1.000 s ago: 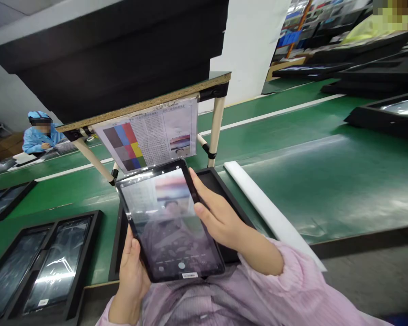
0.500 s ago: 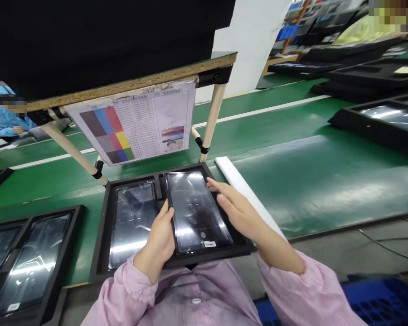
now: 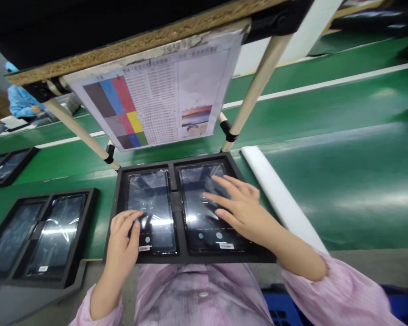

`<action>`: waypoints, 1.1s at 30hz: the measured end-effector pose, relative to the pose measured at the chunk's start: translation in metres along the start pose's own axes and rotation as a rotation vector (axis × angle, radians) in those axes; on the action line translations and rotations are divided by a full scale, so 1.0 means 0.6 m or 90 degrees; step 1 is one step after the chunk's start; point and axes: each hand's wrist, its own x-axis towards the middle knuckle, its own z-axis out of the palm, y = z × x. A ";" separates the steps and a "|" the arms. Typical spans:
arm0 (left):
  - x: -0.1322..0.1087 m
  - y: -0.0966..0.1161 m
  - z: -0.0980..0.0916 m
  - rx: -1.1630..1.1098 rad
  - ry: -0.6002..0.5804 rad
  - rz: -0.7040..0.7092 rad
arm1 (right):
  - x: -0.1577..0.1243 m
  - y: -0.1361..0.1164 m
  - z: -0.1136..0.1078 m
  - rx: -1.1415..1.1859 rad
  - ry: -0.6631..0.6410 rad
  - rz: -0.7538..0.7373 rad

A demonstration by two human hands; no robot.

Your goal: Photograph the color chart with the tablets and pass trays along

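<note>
Two dark glossy tablets lie side by side in a black foam tray (image 3: 175,203) in front of me. Over the right tablet (image 3: 204,226) my right hand (image 3: 240,203) is spread, fingers apart; whether the fingertips touch the glass I cannot tell. My left hand (image 3: 124,235) rests at the left edge of the left tablet (image 3: 156,194), with its fingers bent, thumb apart from them and nothing in its grasp. Each tablet carries a small white label near its lower edge.
To the left stands another foam tray (image 3: 91,217) with two tablets, and a further tray (image 3: 30,156) lies behind it. A white foam strip (image 3: 279,190) lies right of my tray. Above hangs a printed colour chart (image 3: 156,95) on a pipe-legged shelf. A person in blue (image 3: 22,102) sits far left.
The right tablet, tilted in my left hand before, now lies flat in the tray's right compartment. My left hand has let go and moved to the left tablet. My right hand has moved over the right screen.
</note>
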 end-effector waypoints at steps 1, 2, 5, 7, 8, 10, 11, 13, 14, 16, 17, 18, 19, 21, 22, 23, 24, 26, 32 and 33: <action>0.005 -0.003 -0.001 0.082 0.014 0.024 | -0.005 0.003 -0.001 0.008 0.033 0.012; 0.010 -0.006 -0.001 0.163 0.024 0.038 | -0.010 0.007 -0.003 0.015 0.066 0.032; 0.023 -0.007 0.005 0.335 0.019 0.042 | -0.033 0.017 -0.002 0.032 0.128 0.113; 0.028 -0.005 0.011 0.386 -0.016 0.051 | -0.049 0.019 0.005 0.034 0.137 0.171; 0.029 -0.005 0.014 0.399 -0.028 0.060 | -0.057 0.020 0.009 0.035 0.141 0.194; 0.028 -0.006 0.019 0.402 -0.024 0.079 | -0.070 0.019 0.017 0.043 0.148 0.220; 0.027 -0.008 0.021 0.391 -0.008 0.088 | -0.074 0.019 0.019 0.052 0.151 0.222; 0.024 -0.015 0.023 0.356 0.020 0.110 | -0.078 0.018 0.020 0.074 0.155 0.216; 0.023 -0.018 0.025 0.336 0.018 0.122 | -0.077 0.018 0.019 0.083 0.155 0.212; 0.020 -0.024 0.028 0.304 -0.012 0.142 | -0.075 0.017 0.014 0.093 0.150 0.206; 0.018 -0.025 0.031 0.292 -0.030 0.146 | -0.072 0.016 0.013 0.093 0.147 0.202; 0.017 -0.026 0.033 0.282 -0.044 0.148 | -0.070 0.015 0.011 0.090 0.144 0.197; 0.015 -0.024 0.036 0.274 -0.052 0.150 | -0.067 0.013 0.011 0.083 0.138 0.192; 0.013 -0.018 0.041 0.268 -0.056 0.157 | -0.063 0.010 0.012 0.054 0.120 0.182; 0.012 -0.014 0.044 0.271 -0.056 0.158 | -0.062 0.009 0.013 0.035 0.111 0.179; 0.011 -0.008 0.046 0.277 -0.055 0.153 | -0.061 0.008 0.015 0.017 0.105 0.175; 0.011 -0.003 0.047 0.287 -0.056 0.145 | -0.061 0.008 0.017 0.002 0.105 0.170; 0.011 0.007 0.049 0.309 -0.056 0.127 | -0.062 0.010 0.020 -0.005 0.131 0.156; 0.010 0.031 0.052 0.319 -0.054 0.130 | -0.065 0.023 0.026 0.054 0.192 0.164; 0.009 0.035 0.054 0.320 -0.049 0.127 | -0.064 0.024 0.027 0.056 0.186 0.165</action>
